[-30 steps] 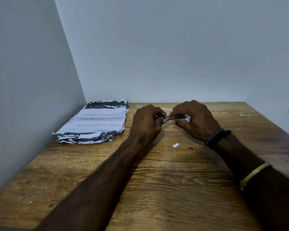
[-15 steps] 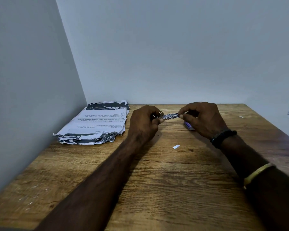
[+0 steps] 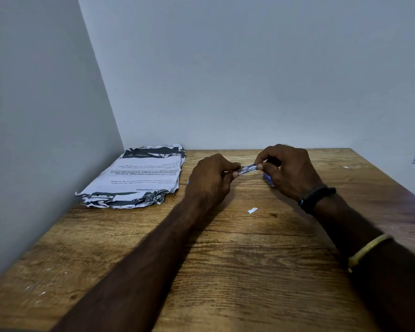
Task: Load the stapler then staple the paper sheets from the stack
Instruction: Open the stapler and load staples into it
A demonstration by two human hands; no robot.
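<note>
Mid-table, close to the back wall (image 3: 249,80), both hands are on one piece. The left hand (image 3: 211,182) has its fingers curled tight round one end of a shiny silver metal strip (image 3: 248,169), and the right hand (image 3: 289,172) pinches the other end between thumb and fingertips. Change vs a second ago: the hands were nearly knuckle to knuckle with the strip mostly covered. The right hand has since slid off to the right, so a clear length of metal now shows between them. Also newly exposed is a small blue-purple object (image 3: 268,181) on the wooden table (image 3: 225,271) under the right palm, possibly a staple box, can't confirm. I can't tell whether the strip is a stick of staples or the stapler's pulled-out tray. The stapler body, if present, is hidden inside the left fist. My read: still in the loading step, nothing closed up yet, stapling not started. The stack of crumpled printed paper sheets (image 3: 139,178) lies in the back-left corner against the wall, well apart from the hands, same spot as before. A white paper scrap (image 3: 252,210) lies on the table between the forearms, irrelevant.
</note>
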